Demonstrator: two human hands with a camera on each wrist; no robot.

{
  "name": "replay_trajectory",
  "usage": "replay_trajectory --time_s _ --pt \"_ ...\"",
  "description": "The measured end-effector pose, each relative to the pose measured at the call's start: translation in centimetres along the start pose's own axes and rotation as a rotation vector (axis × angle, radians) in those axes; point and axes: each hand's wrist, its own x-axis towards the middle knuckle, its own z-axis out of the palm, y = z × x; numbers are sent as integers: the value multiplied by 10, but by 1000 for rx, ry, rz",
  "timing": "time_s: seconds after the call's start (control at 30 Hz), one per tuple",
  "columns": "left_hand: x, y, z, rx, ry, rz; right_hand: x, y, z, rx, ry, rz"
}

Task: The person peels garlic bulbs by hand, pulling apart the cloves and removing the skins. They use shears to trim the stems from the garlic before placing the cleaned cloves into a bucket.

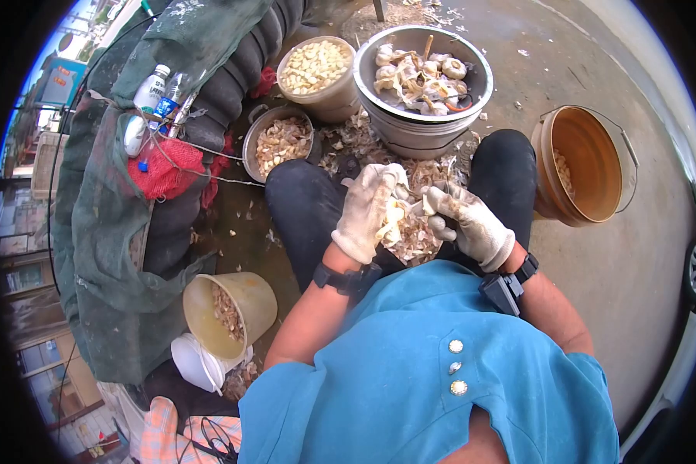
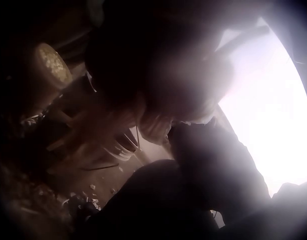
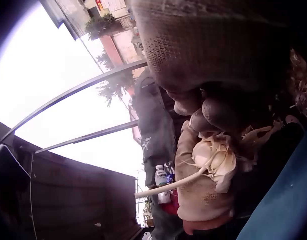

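Both hands wear pale work gloves and meet over the lap. My left hand (image 1: 373, 207) grips a garlic bulb (image 1: 398, 214) with a long dry stalk. My right hand (image 1: 450, 213) curls its fingers onto the same bulb from the right. In the right wrist view the bulb (image 3: 214, 156) sits in the left glove (image 3: 198, 197), its stalk pointing left, with the right glove (image 3: 213, 55) close above. A heap of papery skins (image 1: 416, 240) lies on the lap below the hands. The left wrist view is dark and blurred.
A metal basin (image 1: 472, 54) of whole bulbs stands ahead, a beige bucket (image 1: 334, 99) of peeled cloves to its left, and a metal pot (image 1: 249, 143) nearer. An orange bucket (image 1: 588, 166) is right, a yellow bucket (image 1: 251, 298) lower left. Bottles (image 1: 153, 89), a red mesh bag (image 1: 166, 166) and a green tarp (image 1: 100, 255) lie left.
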Motion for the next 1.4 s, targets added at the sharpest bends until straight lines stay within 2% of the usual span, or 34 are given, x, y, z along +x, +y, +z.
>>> replay_trajectory --time_s 0.03,0.07,0.1,0.17,0.2,0.23,0.3,0.33,0.37,0.43,0.6,0.67,0.8,0.87,0.9,0.97,1.0,1.07,1.1,1.17,1.2,1.23,1.3,1.4 --pt "-1 0 -2 34 -25 -28 1 0 -3 -24 -17 -44" --pt "-3 1 -1 -128 -55 -72 1 0 -4 -24 -13 -49" --pt "-3 1 -3 -129 -62 -72 0 -2 -2 -25 38 -60" --pt "-6 1 -8 59 -151 -73 -1 -3 -1 -24 92 -72" --pt "-10 11 -2 -79 -148 -178 0 -4 -1 -29 97 -89" --pt "-11 11 -1 -77 -151 -178 1 -4 -1 -32 100 -105" --pt "-12 10 0 129 -209 4 4 -2 -2 -105 103 -142" --pt "-12 8 0 354 -243 218 4 -2 -2 -181 105 -177" --pt "-12 8 1 354 -245 219 4 -2 -2 -181 106 -179" --pt "-11 10 4 100 -195 -208 2 -3 -1 -388 146 -170" --pt "-8 0 6 -49 -168 -187 0 -2 7 -444 165 -195" --pt "-8 5 6 -210 -204 -273 1 0 8 -361 174 -194" --pt "-11 13 2 -201 -285 -250 1 0 2 -359 120 -137" --pt "-13 18 6 -366 -337 -207 5 7 -3 -215 57 -168" --pt "-13 16 5 -366 -335 -208 6 7 0 -214 57 -166" --pt "-11 8 2 -484 -330 -211 6 8 7 -14 116 -110" --pt "-10 5 0 -485 -328 -210 6 6 8 -15 115 -108" --pt "-8 0 0 -166 -190 -177 7 4 10 14 151 -97" --pt "-7 -1 3 -166 -190 -181 8 6 4 16 153 -94" --pt "-4 -2 7 18 -132 -198 14 10 -11 -91 35 -98" --pt "-4 1 8 -106 -157 -241 15 8 -10 -91 36 -99" --pt "-5 4 11 -107 -157 -242 16 7 -7 -122 66 -114" --pt "-8 9 17 -295 -187 -228 17 8 -4 -152 96 -126" --pt "-4 2 11 -338 -143 -289 20 13 -8 -115 89 -157"
